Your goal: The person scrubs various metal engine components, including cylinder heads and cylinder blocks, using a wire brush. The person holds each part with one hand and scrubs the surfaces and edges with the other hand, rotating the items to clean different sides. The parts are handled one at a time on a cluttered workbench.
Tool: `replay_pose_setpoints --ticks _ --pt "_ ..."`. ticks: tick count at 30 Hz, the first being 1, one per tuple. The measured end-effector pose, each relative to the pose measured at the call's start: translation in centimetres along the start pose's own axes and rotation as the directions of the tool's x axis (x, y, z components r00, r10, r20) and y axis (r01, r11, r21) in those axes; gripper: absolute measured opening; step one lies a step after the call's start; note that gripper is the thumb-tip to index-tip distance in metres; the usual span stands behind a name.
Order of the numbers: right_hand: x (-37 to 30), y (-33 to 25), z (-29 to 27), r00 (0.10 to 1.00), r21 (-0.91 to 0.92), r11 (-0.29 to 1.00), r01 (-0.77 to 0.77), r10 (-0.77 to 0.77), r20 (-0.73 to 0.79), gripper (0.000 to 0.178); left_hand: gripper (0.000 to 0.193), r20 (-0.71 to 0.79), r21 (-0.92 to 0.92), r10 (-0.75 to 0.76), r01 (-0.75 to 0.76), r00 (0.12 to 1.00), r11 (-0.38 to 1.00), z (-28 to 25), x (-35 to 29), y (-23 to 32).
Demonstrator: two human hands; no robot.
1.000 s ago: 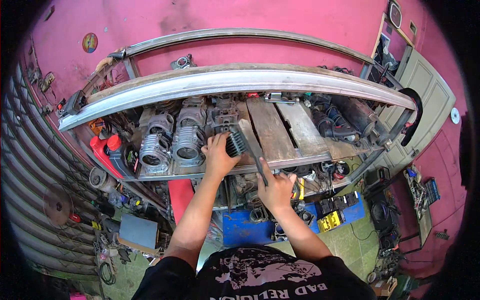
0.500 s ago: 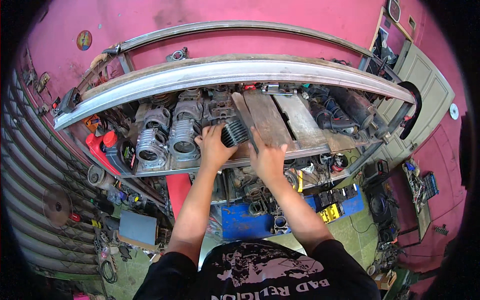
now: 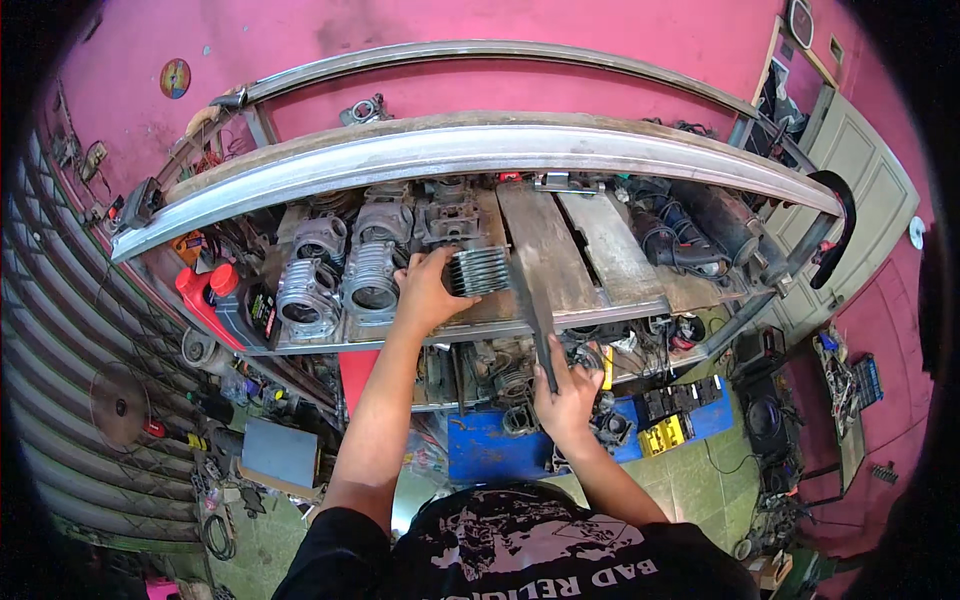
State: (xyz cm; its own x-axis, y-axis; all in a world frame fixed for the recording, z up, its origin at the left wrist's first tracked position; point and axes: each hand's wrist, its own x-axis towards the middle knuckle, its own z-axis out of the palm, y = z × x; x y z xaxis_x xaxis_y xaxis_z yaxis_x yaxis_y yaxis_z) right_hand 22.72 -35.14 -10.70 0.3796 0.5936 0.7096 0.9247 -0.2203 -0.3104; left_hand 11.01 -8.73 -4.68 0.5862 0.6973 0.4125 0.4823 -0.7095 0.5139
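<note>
My left hand [image 3: 428, 290] is closed around the near left side of a finned metal cylinder block [image 3: 480, 272], which rests tilted near the front of the workbench shelf. In my right hand [image 3: 568, 400] is a long, dark flat file [image 3: 532, 305], gripped by its narrow end. Its wide blade points up and away, just right of the fins; whether it touches them I cannot tell. Left of my left hand, more cylinder blocks [image 3: 372, 275] stand in rows on the shelf.
A metal rail [image 3: 480, 150] spans the bench above the shelf. Red and black oil bottles [image 3: 243, 305] stand at its left end, power tools [image 3: 685, 245] at its right. Below lies a blue board [image 3: 490, 450] with engine parts. A fan [image 3: 118, 403] stands left.
My right hand has drawn the file back toward me and slightly right. The cylinder block has turned a little in my left hand, showing more fins.
</note>
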Motion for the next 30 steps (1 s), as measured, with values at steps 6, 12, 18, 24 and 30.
replay_pose_setpoints --ticks 6,12,18,24,30 --pt "8.5 -3.7 4.4 0.998 -0.010 0.999 0.052 -0.052 -0.042 0.065 0.093 0.006 0.000 -0.011 0.011 1.000 1.000 0.3 -0.4 0.4" --pt "3.2 -3.7 4.1 0.985 -0.064 0.986 0.155 -0.160 -0.072 0.069 0.094 -0.004 0.087 -0.006 0.007 1.000 0.996 0.0 -0.3 0.3" --pt "-0.3 -3.6 1.7 0.996 0.023 0.998 0.060 -0.062 0.070 0.061 0.092 0.007 0.059 -0.039 0.039 0.999 0.997 0.3 -0.2 -0.2" --pt "6.7 -2.5 4.7 0.997 0.011 1.000 0.009 -0.008 -0.079 0.064 0.090 -0.017 0.087 -0.022 0.023 1.000 0.996 0.1 -0.8 0.9" --pt "-1.5 2.4 4.6 0.996 0.086 0.995 0.044 -0.037 -0.083 0.065 0.090 0.023 0.105 -0.017 0.014 1.000 0.994 -0.5 -0.6 1.6"
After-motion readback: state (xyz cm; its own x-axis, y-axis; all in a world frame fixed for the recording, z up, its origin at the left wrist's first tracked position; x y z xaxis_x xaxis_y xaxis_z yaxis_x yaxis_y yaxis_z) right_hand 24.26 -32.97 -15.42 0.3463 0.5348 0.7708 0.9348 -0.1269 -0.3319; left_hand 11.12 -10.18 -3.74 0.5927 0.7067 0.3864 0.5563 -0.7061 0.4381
